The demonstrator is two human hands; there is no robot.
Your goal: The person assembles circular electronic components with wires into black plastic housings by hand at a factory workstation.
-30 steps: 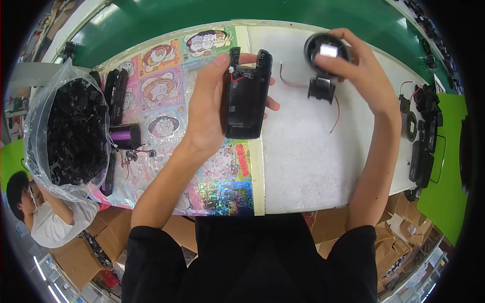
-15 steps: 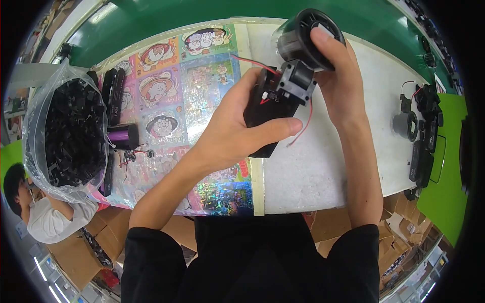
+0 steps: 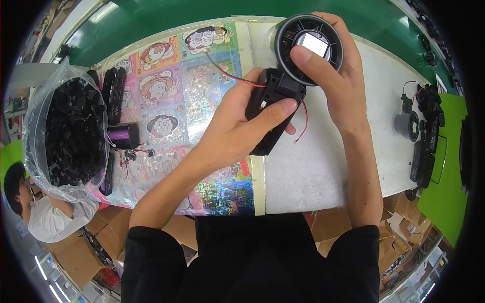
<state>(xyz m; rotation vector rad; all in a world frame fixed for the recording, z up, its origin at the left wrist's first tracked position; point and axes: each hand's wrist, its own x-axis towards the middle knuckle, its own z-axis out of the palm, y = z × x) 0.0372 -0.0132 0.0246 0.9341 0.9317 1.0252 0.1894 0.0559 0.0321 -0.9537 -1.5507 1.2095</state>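
Fan, turned more face-up since earlier; right fingers holding it. Black handle, left fingers around it. Advisable: keep red wires clear of joint.

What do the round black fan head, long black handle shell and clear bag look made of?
Round black fan head: probably satin plastic, softly highlighted rim. Long black handle shell: likely matte plastic, little glare. Clear bag: seemingly glossy plastic film, wrinkled, see-through.
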